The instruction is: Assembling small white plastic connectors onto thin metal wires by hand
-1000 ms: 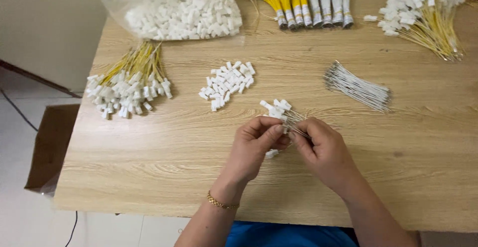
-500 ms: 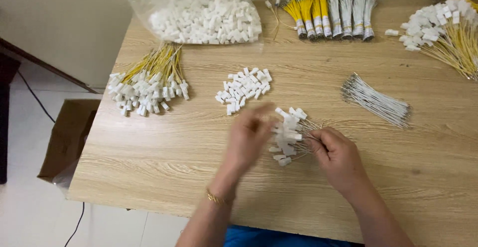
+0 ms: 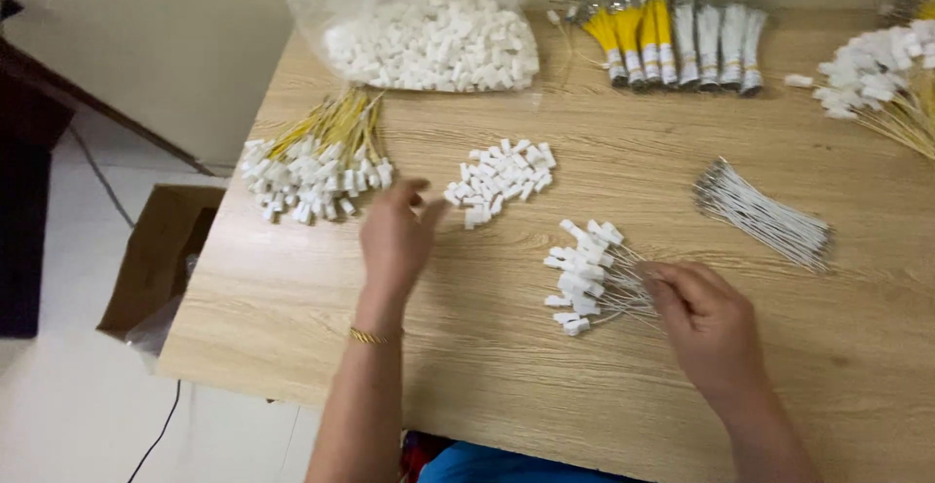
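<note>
Landmark: small loose pile of white connectors [image 3: 500, 180] at mid-table; all places are told from it.
Cardboard box [image 3: 156, 254]: far left of the pile, on the floor beside the wooden table [image 3: 838, 366].
Yellow-wired bundle [image 3: 317, 157]: left of the pile, white plugs fanned toward the table edge.
Plastic bag of white connectors [image 3: 429, 40]: behind the pile, slightly left.
Left hand [image 3: 394, 235]: just left of and nearer than the pile, fingers loosely spread and empty, fingertips pointing at it; the nearer hand by far.
Pile's axis: runs slantwise, lower left to upper right; its lower-left end lies closest to the fingers.
Fitted white-wire bunch [image 3: 584, 274]: right of and nearer than the pile, plugs left, wires trailing right.
Right hand [image 3: 706, 322]: further right, fingers closed on the bunch's wire ends, apparently pinching; the grip is partly hidden.
Bare white wires [image 3: 765, 215]: well right of the pile.
Banded bundles [image 3: 672, 40]: behind and right.
</note>
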